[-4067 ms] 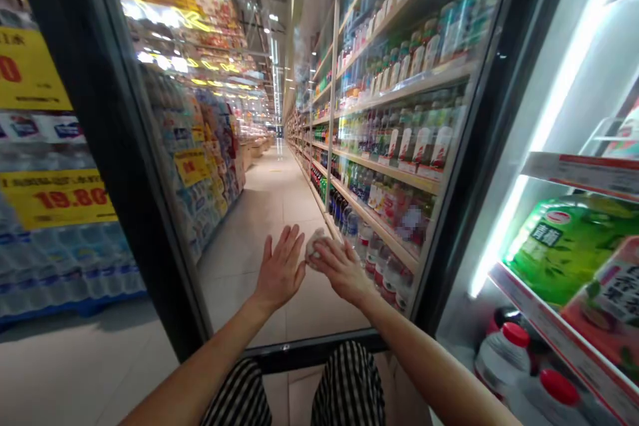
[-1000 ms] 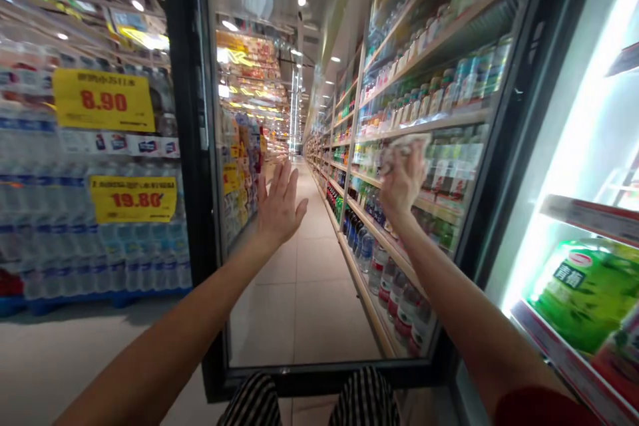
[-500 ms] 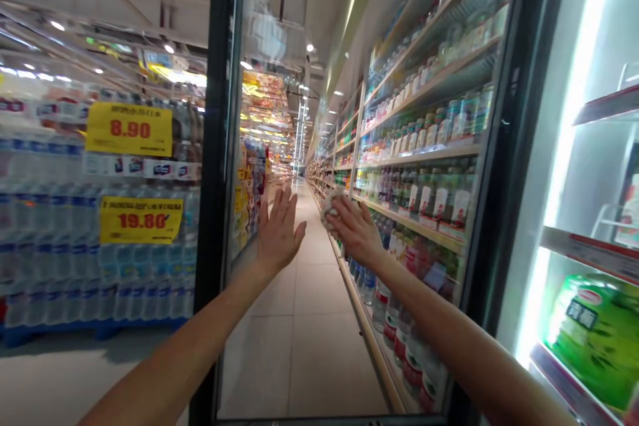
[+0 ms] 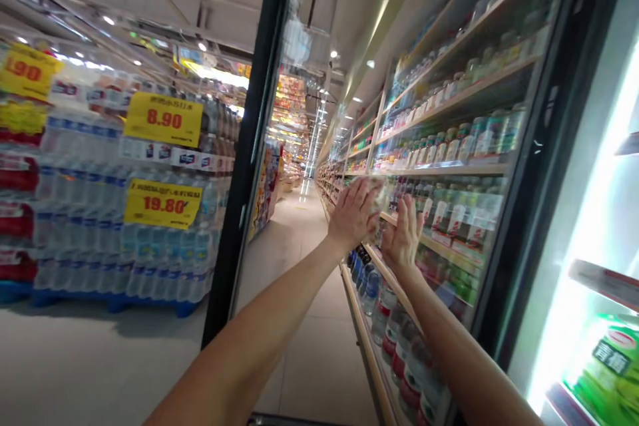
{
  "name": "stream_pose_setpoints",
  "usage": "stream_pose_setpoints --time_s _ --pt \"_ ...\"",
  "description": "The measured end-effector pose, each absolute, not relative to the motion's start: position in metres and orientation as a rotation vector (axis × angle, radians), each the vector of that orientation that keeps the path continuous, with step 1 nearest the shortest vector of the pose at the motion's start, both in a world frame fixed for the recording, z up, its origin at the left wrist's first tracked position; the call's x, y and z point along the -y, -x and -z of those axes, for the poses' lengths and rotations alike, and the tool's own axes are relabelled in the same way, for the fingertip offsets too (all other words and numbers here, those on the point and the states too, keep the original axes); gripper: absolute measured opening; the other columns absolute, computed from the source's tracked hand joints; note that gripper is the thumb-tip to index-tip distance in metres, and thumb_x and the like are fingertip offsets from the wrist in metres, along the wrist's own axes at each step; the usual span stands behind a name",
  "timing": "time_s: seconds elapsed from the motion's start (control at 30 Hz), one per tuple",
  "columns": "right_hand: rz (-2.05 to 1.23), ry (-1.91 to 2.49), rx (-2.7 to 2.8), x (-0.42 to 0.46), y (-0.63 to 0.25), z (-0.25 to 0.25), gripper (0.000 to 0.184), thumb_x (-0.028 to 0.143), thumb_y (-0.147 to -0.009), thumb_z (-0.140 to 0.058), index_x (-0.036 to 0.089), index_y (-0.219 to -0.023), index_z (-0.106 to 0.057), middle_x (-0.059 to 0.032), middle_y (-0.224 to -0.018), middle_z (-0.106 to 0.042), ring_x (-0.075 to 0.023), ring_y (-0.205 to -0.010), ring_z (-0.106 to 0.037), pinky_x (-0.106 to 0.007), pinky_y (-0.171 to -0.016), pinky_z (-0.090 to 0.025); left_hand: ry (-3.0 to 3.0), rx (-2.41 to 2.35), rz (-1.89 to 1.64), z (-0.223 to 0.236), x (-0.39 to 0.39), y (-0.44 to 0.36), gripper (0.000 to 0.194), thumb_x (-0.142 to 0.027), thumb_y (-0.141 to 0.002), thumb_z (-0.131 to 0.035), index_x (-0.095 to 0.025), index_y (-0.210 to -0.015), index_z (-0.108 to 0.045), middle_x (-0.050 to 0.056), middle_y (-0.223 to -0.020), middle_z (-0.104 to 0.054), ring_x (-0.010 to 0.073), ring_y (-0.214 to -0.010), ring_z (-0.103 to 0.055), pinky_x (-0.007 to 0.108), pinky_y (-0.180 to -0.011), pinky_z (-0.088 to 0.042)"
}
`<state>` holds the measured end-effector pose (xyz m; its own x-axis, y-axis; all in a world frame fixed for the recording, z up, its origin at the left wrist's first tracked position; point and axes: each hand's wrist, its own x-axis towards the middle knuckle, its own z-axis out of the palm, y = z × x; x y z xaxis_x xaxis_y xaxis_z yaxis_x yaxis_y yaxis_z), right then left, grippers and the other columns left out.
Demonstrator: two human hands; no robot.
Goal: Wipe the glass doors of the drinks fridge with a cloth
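Observation:
A tall glass door (image 4: 299,259) with a black frame stands in front of me. My left hand (image 4: 350,214) lies against the glass with a crumpled pale cloth (image 4: 377,196) under its fingers, the cloth showing along their right side. Just right of it, my right hand (image 4: 403,236) is raised near the pane, fingers extended and apart from the cloth. Whether its palm touches the glass I cannot tell.
Stacked packs of bottled water (image 4: 90,213) with yellow price signs (image 4: 162,120) stand at left on blue pallets (image 4: 117,299). Shelves of bottles (image 4: 449,146) show in the glass. At right is a lit cooler holding a green package (image 4: 606,359).
The left hand has moved right and is now on the cloth that was under the right hand. The right hand has let go and shifted right. The view has turned slightly left.

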<state>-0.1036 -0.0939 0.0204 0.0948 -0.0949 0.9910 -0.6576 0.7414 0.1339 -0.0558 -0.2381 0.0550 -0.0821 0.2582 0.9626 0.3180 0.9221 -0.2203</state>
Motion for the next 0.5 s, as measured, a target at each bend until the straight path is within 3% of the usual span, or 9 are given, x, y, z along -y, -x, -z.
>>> stream_pose_setpoints --time_s 0.1,0.23,0.33,0.43,0.5 --pt "-0.422 -0.458 1.493 0.075 0.114 -0.017 0.056 0.027 -0.086 -0.037 0.019 -0.14 -0.022 -0.0155 -0.143 -0.032 -0.0259 -0.135 -0.023 -0.055 -0.106 -0.017 0.343 1.646 0.0 -0.074 0.286 0.045 0.039 -0.026 -0.09 -0.032 -0.013 -0.125 -0.042 0.011 -0.142 -0.034 0.0232 -0.135 -0.02 0.044 -0.111 -0.019" --pt "-0.406 -0.367 1.513 0.072 0.116 -0.009 0.054 0.029 -0.087 -0.037 0.019 -0.139 -0.026 -0.0159 -0.144 -0.03 -0.0271 -0.136 -0.019 -0.056 -0.105 -0.018 0.074 1.447 0.164 -0.087 0.326 0.035 0.041 -0.022 -0.089 -0.029 -0.01 -0.127 -0.038 0.014 -0.146 -0.022 0.0242 -0.138 -0.009 0.048 -0.112 -0.015" --pt "-0.348 -0.385 1.533 0.08 0.113 -0.002 0.05 0.03 -0.086 -0.038 0.02 -0.135 -0.035 -0.0152 -0.145 -0.028 -0.0281 -0.137 -0.016 -0.056 -0.105 -0.018 0.316 1.538 -0.001 -0.061 0.304 0.043 0.039 -0.023 -0.087 -0.035 -0.014 -0.125 -0.041 0.01 -0.142 -0.034 0.0188 -0.137 -0.016 0.04 -0.112 -0.022" --pt "-0.307 -0.413 1.538 0.083 0.112 0.001 0.047 0.028 -0.087 -0.038 0.019 -0.133 -0.038 -0.0158 -0.144 -0.029 -0.0277 -0.137 -0.016 -0.055 -0.105 -0.019 0.71 1.662 -0.281 -0.039 0.285 0.049 0.041 -0.027 -0.087 -0.039 -0.014 -0.126 -0.041 0.01 -0.139 -0.039 0.0206 -0.135 -0.021 0.041 -0.11 -0.027" --pt "-0.294 -0.42 1.541 0.082 0.113 0.003 0.047 0.028 -0.087 -0.037 0.018 -0.133 -0.039 -0.0163 -0.143 -0.032 -0.0271 -0.137 -0.017 -0.054 -0.106 -0.019 0.673 1.673 -0.286 -0.044 0.297 0.046 0.039 -0.023 -0.087 -0.039 -0.013 -0.125 -0.043 0.01 -0.138 -0.041 0.0204 -0.135 -0.023 0.04 -0.109 -0.027"
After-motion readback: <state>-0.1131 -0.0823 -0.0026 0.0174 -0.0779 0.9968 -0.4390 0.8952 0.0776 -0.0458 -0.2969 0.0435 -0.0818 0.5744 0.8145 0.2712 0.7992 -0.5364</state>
